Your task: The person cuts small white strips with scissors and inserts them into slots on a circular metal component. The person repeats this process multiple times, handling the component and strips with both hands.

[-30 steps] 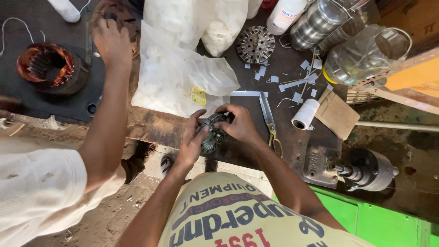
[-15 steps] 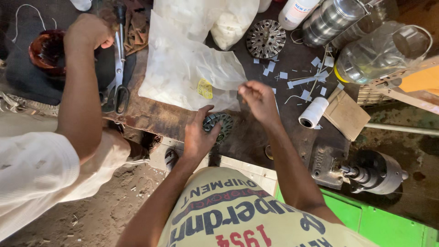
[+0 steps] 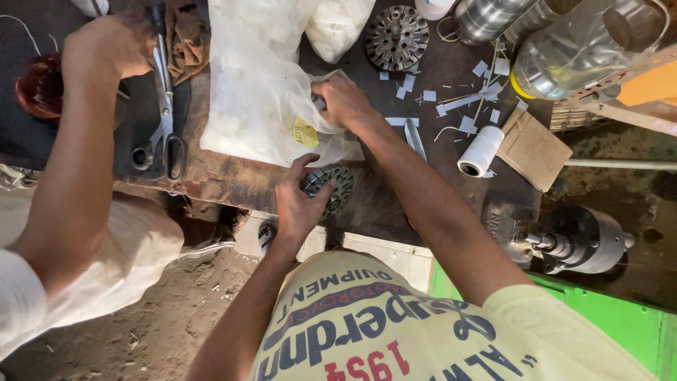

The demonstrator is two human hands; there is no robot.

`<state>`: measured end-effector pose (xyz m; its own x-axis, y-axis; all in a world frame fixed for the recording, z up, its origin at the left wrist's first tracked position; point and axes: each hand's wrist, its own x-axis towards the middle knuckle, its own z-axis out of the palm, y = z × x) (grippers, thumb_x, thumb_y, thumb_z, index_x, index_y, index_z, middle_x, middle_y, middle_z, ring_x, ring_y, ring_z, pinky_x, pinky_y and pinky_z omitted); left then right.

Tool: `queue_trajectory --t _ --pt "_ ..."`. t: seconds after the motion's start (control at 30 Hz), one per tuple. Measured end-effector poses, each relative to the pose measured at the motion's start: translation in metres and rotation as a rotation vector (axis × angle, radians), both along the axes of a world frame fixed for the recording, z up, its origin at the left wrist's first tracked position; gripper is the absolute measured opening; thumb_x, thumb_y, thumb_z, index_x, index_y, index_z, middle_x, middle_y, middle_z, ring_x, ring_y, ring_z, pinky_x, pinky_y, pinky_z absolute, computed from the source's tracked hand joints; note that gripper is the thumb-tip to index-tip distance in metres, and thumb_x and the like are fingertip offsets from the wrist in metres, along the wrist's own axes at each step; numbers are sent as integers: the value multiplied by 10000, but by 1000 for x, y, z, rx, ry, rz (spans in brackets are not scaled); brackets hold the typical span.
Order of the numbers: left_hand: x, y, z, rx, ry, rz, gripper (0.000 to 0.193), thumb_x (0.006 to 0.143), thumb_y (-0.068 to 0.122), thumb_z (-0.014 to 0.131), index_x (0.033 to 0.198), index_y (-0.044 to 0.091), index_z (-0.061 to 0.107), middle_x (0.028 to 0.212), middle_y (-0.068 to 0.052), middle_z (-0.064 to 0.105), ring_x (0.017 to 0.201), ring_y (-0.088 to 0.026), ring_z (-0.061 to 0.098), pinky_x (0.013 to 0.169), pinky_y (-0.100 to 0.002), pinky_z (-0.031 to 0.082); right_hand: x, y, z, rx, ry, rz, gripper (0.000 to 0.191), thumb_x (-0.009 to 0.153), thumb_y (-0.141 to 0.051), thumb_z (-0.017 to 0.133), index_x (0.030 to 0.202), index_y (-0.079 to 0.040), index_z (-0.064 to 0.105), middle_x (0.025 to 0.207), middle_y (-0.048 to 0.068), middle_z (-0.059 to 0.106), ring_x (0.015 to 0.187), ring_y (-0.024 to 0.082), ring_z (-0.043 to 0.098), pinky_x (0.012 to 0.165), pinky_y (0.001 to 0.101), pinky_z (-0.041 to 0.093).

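Near the front edge of the dark workbench [image 3: 395,204], the left hand [image 3: 300,204] curls its fingers around a small round slotted metal core [image 3: 331,187] and holds it against the bench top. Just beyond that core, the right hand [image 3: 342,101] is closed on the edge of a clear plastic bag [image 3: 261,99] of white pieces. Left of the bag lie scissors [image 3: 163,113], with a co-worker's hand [image 3: 106,46] beside them; right of it sits a white thread spool [image 3: 479,152].
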<state>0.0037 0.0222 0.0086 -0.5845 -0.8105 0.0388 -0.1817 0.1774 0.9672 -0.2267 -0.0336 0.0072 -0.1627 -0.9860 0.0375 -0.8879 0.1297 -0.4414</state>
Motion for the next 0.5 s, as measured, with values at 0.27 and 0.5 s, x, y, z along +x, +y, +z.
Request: queue_trajectory --t 0.27,0.5 --pt "2 -5 -2 -72 40 -77 380 808 71 812 1162 -3 696 956 -160 770 828 -203 764 732 -317 605 -7 3 -6 -269 -69 56 294 796 -20 703 1083 -62 751 1042 198 736 998 389 697 870 479 556" --pt "3 -29 6 -388 72 -352 277 888 177 788 1099 2 750 1179 -182 741 1152 -328 696 1003 -440 546 -20 26 -1 -421 -221 -82 160 827 -10 771 984 -20 742 893 158 753 779 295 749 703 385 579"
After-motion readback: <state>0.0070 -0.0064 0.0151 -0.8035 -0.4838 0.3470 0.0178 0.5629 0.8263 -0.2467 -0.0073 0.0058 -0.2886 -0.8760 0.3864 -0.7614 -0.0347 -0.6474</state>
